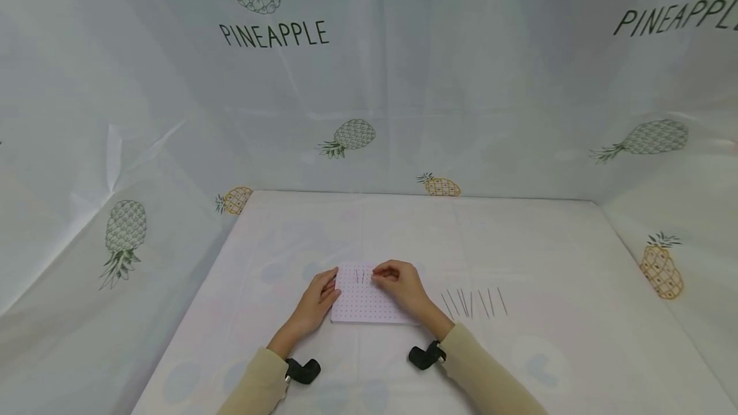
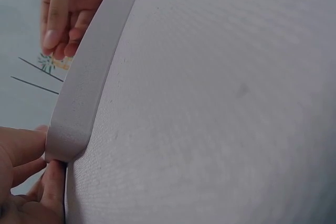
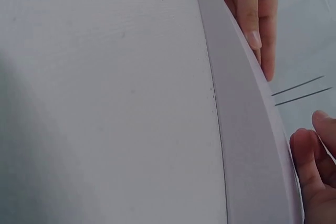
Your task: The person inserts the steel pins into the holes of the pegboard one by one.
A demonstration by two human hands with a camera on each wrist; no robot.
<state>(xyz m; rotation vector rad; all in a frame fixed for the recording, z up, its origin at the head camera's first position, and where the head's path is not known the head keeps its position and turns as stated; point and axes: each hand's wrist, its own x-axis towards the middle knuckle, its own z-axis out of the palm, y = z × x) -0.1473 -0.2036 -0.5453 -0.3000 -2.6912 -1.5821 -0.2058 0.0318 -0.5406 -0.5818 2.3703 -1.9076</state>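
my sleeves point(image 1: 490, 373) are pale beige, my wrist cameras point(image 1: 425, 357) black. the board point(image 1: 363, 306) is whitish lilac, patterned with rows of small dark dots; the thin sticks point(image 1: 503, 301) are dark grey. the worktop point(image 1: 519, 242) is off-white with faint blue and pink blotches, the backdrop point(image 1: 490, 82) pale grey, printed with greenish and yellow pineapples point(image 1: 355, 134) and dark lettering point(image 1: 273, 35).

The board point(image 2: 86, 85) is gripped at a corner by the left hand point(image 2: 23, 150), with two jutting pins point(image 2: 34, 85) seen near the right hand point(image 2: 65, 11).
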